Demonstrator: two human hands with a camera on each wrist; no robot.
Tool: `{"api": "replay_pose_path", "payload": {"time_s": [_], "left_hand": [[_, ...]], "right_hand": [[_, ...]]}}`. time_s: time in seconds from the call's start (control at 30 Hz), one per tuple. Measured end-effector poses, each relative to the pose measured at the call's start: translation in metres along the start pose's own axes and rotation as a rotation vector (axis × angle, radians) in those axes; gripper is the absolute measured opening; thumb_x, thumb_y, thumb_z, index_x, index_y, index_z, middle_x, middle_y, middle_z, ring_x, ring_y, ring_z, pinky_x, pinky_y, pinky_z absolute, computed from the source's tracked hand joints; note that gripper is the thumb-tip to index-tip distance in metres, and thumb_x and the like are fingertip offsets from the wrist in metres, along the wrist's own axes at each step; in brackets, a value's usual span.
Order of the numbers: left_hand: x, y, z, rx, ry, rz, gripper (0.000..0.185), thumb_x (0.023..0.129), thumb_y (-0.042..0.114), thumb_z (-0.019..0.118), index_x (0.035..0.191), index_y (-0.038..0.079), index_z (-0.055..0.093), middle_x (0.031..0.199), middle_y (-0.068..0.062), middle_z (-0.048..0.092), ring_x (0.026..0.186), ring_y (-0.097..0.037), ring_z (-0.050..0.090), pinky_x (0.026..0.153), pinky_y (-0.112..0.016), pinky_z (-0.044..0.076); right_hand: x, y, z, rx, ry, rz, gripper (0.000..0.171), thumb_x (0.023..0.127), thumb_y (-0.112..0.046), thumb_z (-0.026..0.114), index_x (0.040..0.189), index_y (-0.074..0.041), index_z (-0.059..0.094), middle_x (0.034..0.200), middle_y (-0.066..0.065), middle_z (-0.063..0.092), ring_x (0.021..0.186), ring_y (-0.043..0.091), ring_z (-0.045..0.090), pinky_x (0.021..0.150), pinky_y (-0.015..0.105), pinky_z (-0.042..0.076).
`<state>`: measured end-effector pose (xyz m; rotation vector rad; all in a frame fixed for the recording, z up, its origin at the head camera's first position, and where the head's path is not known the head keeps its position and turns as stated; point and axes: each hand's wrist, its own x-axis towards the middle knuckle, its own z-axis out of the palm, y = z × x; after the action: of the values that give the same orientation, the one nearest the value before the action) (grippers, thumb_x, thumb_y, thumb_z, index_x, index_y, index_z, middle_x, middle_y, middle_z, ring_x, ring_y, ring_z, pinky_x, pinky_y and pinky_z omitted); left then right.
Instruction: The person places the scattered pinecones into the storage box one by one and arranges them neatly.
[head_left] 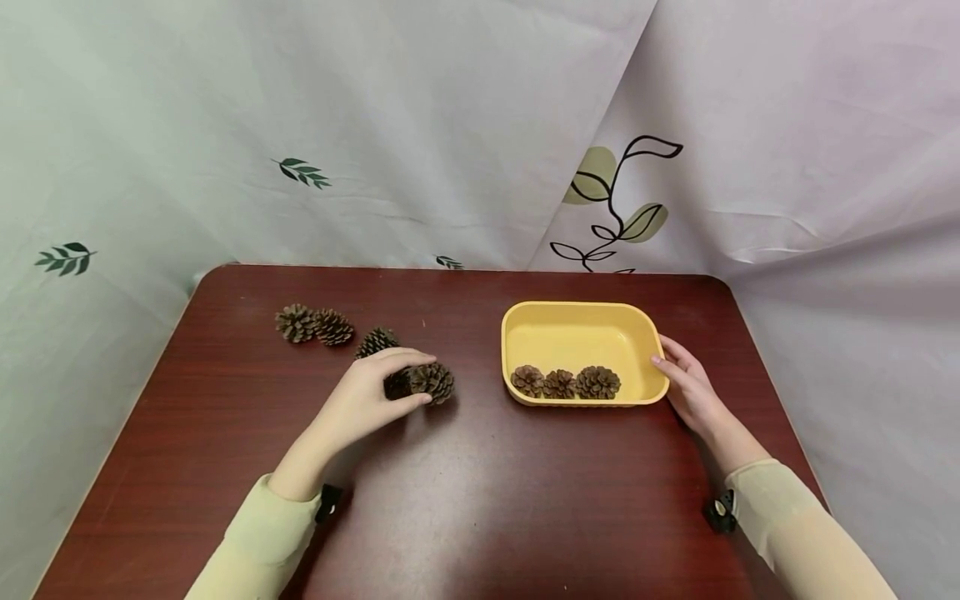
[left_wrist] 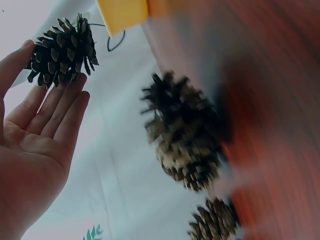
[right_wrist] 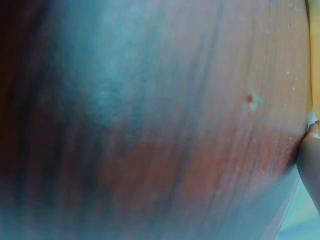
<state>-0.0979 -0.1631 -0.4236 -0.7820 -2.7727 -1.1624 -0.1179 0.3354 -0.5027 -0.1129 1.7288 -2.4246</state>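
My left hand (head_left: 367, 393) pinches a brown pine cone (head_left: 432, 382) between thumb and fingers, left of the yellow basin. In the left wrist view that pine cone (left_wrist: 64, 54) sits at the fingertips, lifted off the table. Beneath the hand shows a dark pine cone (head_left: 397, 384), partly hidden, and just behind it another pine cone (head_left: 377, 340). The yellow basin (head_left: 579, 309) stands at the right, with three pine cones (head_left: 597, 382) along its near wall. Holding the basin's right end is my right hand (head_left: 693, 392), thumb at the rim; its other fingers are partly hidden.
Two more pine cones, a rounder one (head_left: 296, 322) and a longer one (head_left: 333, 327), lie side by side at the back left of the dark red table (head_left: 525, 500). A pale curtain (head_left: 420, 125) with leaf prints hangs behind the table.
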Motion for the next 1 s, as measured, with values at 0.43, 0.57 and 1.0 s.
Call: {"api": "replay_pose_path", "payload": {"time_s": [0.43, 0.57, 1.0], "left_hand": [[0.055, 0.028, 0.039, -0.083, -0.061, 0.108, 0.044, 0.089, 0.019, 0.087, 0.130, 0.010, 0.075, 0.131, -0.008, 0.075, 0.126, -0.026, 0.070, 0.112, -0.044, 0.056], [0.073, 0.039, 0.053, -0.082, -0.100, 0.143, 0.045, 0.090, 0.022, 0.087, 0.132, 0.010, 0.074, 0.133, -0.006, 0.074, 0.129, -0.024, 0.068, 0.116, -0.041, 0.054], [0.126, 0.075, 0.086, -0.005, -0.224, 0.219, 0.045, 0.094, 0.030, 0.083, 0.134, 0.013, 0.073, 0.135, -0.003, 0.074, 0.132, -0.019, 0.066, 0.118, -0.034, 0.051]], "right_hand": [[0.000, 0.000, 0.000, -0.021, 0.008, -0.002, 0.042, 0.110, 0.004, 0.040, 0.132, -0.021, 0.066, 0.121, -0.008, 0.074, 0.106, 0.004, 0.073, 0.088, 0.018, 0.062], [0.000, 0.000, -0.001, -0.023, 0.009, 0.002, 0.042, 0.110, 0.004, 0.040, 0.132, -0.021, 0.065, 0.121, -0.008, 0.074, 0.106, 0.004, 0.073, 0.088, 0.018, 0.062], [-0.001, 0.002, 0.001, -0.024, 0.015, 0.003, 0.041, 0.110, 0.003, 0.041, 0.132, -0.022, 0.066, 0.119, -0.009, 0.075, 0.105, 0.004, 0.073, 0.087, 0.019, 0.062]]}}
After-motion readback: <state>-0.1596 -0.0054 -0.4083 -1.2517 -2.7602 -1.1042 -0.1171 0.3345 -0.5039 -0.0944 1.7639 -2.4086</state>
